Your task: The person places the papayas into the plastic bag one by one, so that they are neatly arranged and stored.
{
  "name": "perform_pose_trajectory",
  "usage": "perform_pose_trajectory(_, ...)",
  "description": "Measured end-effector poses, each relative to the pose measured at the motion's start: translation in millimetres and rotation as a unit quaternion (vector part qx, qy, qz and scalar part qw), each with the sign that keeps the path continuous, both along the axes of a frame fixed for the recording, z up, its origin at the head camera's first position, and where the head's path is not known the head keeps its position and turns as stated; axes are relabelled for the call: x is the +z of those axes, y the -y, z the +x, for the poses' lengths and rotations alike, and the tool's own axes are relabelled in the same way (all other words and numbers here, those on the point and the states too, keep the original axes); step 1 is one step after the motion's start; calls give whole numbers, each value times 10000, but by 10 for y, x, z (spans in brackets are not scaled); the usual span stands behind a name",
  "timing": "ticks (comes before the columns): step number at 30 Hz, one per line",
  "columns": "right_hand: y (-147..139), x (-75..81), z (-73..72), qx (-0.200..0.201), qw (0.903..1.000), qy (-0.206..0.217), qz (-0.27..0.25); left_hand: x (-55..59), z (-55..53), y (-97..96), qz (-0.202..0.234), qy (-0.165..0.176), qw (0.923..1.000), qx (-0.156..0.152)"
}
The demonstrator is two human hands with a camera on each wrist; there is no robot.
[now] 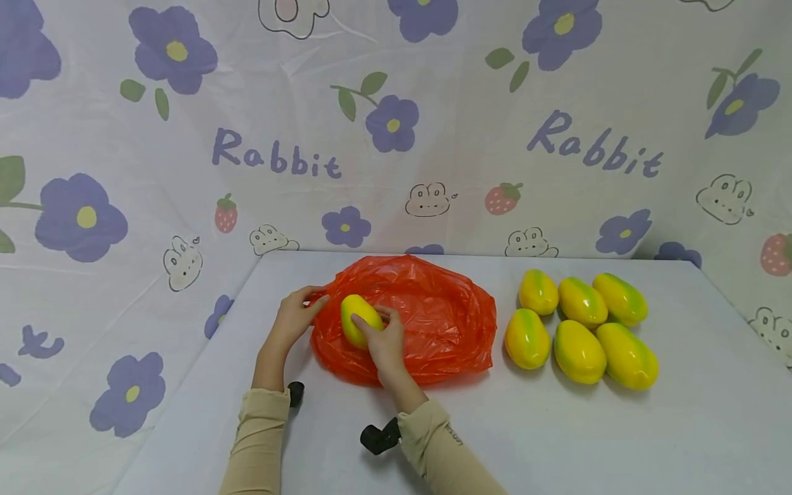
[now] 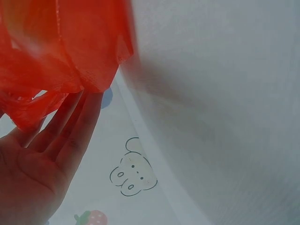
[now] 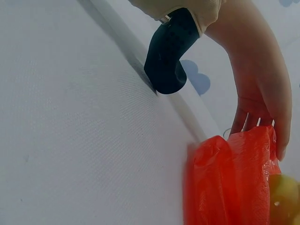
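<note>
A red plastic bag (image 1: 433, 309) lies spread on the table with its mouth facing up. My left hand (image 1: 295, 316) pinches the bag's left rim, thumb on one side; in the left wrist view several fingers of that hand (image 2: 42, 164) reach up against the red film. My right hand (image 1: 386, 340) grips a yellow mango (image 1: 355, 320) with a greenish tint, over the left part of the bag's mouth. The right wrist view shows the left hand (image 3: 260, 84) at the bag's edge (image 3: 234, 178) and part of the mango (image 3: 283, 199); the right hand is outside that view.
Several yellow-green mangoes (image 1: 579, 350) lie in two rows right of the bag. Black wrist devices (image 1: 379, 438) stick out beside both sleeves. A patterned curtain (image 1: 458, 124) hangs behind the white table (image 1: 687, 440).
</note>
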State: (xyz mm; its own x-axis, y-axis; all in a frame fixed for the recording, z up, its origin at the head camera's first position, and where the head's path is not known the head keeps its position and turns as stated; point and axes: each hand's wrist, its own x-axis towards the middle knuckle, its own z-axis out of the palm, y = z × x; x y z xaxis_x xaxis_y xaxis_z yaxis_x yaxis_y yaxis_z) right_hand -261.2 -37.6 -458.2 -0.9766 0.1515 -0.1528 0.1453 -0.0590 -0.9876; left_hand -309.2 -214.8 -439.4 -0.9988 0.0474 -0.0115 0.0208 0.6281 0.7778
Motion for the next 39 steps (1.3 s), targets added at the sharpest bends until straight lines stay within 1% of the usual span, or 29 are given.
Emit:
perform_pose_trajectory(3,1,-18,3,9,10000,-81,44,-13,-4,6,-3,27,10000,29)
perform_pose_trajectory(6,-4,-26,11,28,9998,-202,-49,-21,-4,7,-6,44,10000,42)
perform_pose_trajectory(9,-9,-22,15,73,9996,-237,-142,-20,0,3,-3,33,10000,26)
perform_pose_trajectory(12,-15,-18,18,141,9996,-205,-147,-18,-4,2,-14,-4,10000,6)
perform_pose_trajectory(19,-14,-43,27,438,9990,-65,-83,-23,-14,5,-24,-51,10000,-33)
perform_pose_trajectory(27,7,-38,20,525,9986,77,-40,-24,-17,0,-34,44,10000,11)
perform_pose_trajectory(33,0,-40,25,696,9972,38,-260,-16,-14,9,-143,-26,9999,-4)
perform_pose_trajectory(39,-10,-39,35,764,9962,-74,-401,-10,4,8,-139,59,9999,25)
